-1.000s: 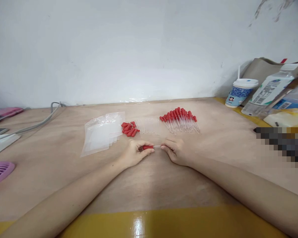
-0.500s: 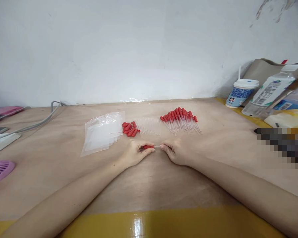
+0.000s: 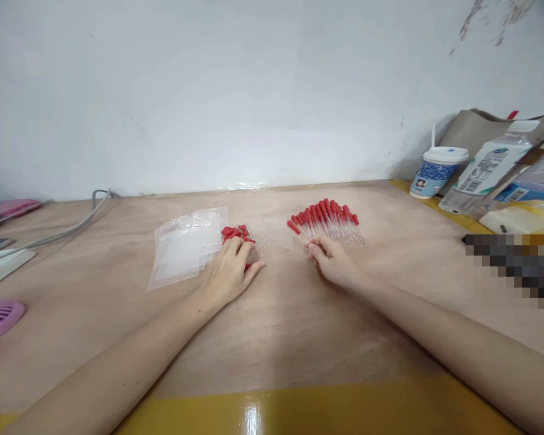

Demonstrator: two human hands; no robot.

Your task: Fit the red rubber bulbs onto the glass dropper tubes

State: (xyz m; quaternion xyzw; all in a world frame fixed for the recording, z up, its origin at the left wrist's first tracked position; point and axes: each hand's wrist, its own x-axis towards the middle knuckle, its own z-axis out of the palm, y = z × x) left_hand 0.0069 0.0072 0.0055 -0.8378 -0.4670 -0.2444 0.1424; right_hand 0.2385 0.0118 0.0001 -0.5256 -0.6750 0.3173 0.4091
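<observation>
My left hand (image 3: 231, 269) lies over the near side of a small pile of red rubber bulbs (image 3: 236, 231), fingers bent down onto it and thumb apart. A bit of red shows beneath the palm. Between the thumb and fingers of my right hand (image 3: 333, 257) is a dropper (image 3: 294, 227), a clear tube with a red bulb pointing up and left. It is at the left end of a fanned row of red-capped droppers (image 3: 329, 214). Bare clear tubes (image 3: 271, 234) lie side by side between the bulbs and that row.
Overlapping clear zip bags (image 3: 184, 248) lie left of the bulbs. Toward the right stand a paper cup with a straw (image 3: 437, 172) and a plastic bottle (image 3: 489, 166). A grey cable (image 3: 79, 226) and a pink slatted object (image 3: 0, 320) are at the left.
My left hand has let go of the dropper and moved left onto the red bulbs. My right hand has carried the dropper up beside the row, turning its bulb end away from me.
</observation>
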